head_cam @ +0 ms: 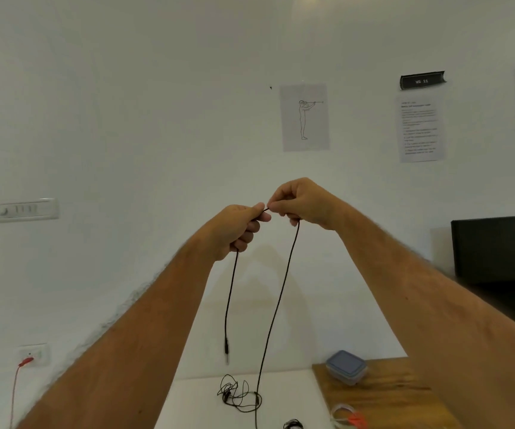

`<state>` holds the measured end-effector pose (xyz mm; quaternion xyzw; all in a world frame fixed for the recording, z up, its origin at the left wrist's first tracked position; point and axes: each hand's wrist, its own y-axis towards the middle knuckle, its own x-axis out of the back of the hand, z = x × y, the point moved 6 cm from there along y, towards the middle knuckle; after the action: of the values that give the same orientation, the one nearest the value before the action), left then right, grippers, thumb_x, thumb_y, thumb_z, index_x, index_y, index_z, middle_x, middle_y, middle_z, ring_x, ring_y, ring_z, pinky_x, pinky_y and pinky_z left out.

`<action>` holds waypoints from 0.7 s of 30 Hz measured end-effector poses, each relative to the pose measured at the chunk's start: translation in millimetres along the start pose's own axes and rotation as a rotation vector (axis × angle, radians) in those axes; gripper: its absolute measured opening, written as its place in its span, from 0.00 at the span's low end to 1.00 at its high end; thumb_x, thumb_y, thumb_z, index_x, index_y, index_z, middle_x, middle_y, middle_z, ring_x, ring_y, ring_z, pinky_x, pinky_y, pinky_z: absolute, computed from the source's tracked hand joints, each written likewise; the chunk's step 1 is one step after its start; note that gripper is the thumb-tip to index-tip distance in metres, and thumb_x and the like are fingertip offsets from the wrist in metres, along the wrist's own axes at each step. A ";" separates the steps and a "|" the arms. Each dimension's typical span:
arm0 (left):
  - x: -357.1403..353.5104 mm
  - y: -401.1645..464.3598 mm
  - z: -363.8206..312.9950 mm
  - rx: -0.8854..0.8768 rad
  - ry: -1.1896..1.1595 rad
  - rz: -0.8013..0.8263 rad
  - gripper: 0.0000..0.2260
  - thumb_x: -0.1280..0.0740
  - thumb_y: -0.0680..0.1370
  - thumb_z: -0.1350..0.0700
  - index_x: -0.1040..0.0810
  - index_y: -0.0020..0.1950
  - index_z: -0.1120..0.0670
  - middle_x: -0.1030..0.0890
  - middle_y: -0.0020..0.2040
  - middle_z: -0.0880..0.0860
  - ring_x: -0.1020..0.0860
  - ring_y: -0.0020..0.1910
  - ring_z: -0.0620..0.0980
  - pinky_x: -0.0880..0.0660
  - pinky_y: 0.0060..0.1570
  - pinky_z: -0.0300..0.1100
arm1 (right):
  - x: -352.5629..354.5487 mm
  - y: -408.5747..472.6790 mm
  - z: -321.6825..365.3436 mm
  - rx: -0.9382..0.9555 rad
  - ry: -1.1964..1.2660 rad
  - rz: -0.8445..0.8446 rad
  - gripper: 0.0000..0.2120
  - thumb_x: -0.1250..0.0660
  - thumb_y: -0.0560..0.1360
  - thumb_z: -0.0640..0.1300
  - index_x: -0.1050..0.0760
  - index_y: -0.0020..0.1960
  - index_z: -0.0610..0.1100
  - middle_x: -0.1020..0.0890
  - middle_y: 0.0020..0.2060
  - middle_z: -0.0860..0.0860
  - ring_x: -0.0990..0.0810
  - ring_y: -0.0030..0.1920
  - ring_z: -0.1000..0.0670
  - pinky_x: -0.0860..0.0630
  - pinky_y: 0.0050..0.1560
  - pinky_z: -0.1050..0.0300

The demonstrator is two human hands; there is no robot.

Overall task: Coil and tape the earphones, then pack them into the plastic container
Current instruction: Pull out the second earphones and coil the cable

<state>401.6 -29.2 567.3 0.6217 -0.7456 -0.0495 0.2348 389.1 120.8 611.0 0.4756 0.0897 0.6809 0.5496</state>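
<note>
Black earphone cable (276,305) partly hidden inside both fists.

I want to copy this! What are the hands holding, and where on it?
Both hands hold the black earphone cable up high. The left hand grips near the plug end; the right hand pinches it right beside.

Wall papers (305,117), black monitor (497,247), red cable (14,388)
</note>
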 end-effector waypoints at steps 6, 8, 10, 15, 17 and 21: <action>0.4 -5.5 3.6 0.009 -0.087 0.021 0.14 0.43 0.84 0.48 0.25 0.46 0.55 0.39 0.28 0.46 0.44 0.24 0.42 0.47 0.21 0.33 | 11.1 1.2 -9.0 -0.001 0.065 -0.263 0.04 0.38 0.80 0.38 0.25 0.48 0.40 0.22 0.34 0.45 0.26 0.26 0.53 0.19 0.36 0.50; 0.0 -5.3 2.9 0.005 -0.094 0.024 0.14 0.43 0.84 0.48 0.25 0.46 0.55 0.38 0.28 0.46 0.44 0.24 0.42 0.47 0.21 0.33 | 4.6 0.8 -12.0 -0.074 0.204 -0.166 0.04 0.37 0.79 0.37 0.24 0.51 0.40 0.21 0.35 0.45 0.27 0.26 0.54 0.20 0.35 0.52; -0.5 -4.4 0.8 -0.008 -0.095 0.020 0.14 0.44 0.84 0.48 0.25 0.46 0.55 0.38 0.29 0.46 0.44 0.24 0.42 0.48 0.21 0.33 | -4.3 -1.9 -11.0 -0.132 0.283 0.009 0.07 0.34 0.78 0.37 0.24 0.56 0.39 0.21 0.35 0.46 0.27 0.27 0.53 0.20 0.35 0.53; -6.5 -6.4 1.2 -0.018 -0.054 0.028 0.15 0.44 0.84 0.48 0.24 0.45 0.54 0.35 0.29 0.46 0.43 0.25 0.43 0.47 0.22 0.34 | -9.6 -6.0 -2.0 -0.069 0.193 0.157 0.04 0.31 0.77 0.38 0.20 0.50 0.37 0.25 0.31 0.49 0.29 0.27 0.54 0.22 0.36 0.56; -7.9 -7.6 5.5 -0.011 -0.045 0.029 0.15 0.45 0.84 0.49 0.24 0.47 0.55 0.34 0.29 0.46 0.43 0.26 0.43 0.47 0.23 0.34 | -5.3 -3.3 -0.9 -0.031 0.110 0.065 0.04 0.32 0.77 0.38 0.21 0.48 0.37 0.25 0.29 0.50 0.29 0.27 0.54 0.21 0.36 0.56; -3.4 -9.0 15.1 -0.005 -0.088 -0.009 0.15 0.45 0.85 0.51 0.22 0.51 0.56 0.33 0.30 0.47 0.43 0.26 0.44 0.47 0.24 0.35 | 4.0 -0.5 -6.7 -0.007 0.082 -0.115 0.04 0.32 0.78 0.38 0.21 0.46 0.39 0.24 0.29 0.50 0.29 0.27 0.53 0.20 0.38 0.52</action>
<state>403.9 -31.2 549.7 0.6217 -0.7522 -0.0795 0.2031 384.7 127.1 609.3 0.4394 0.1368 0.6674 0.5855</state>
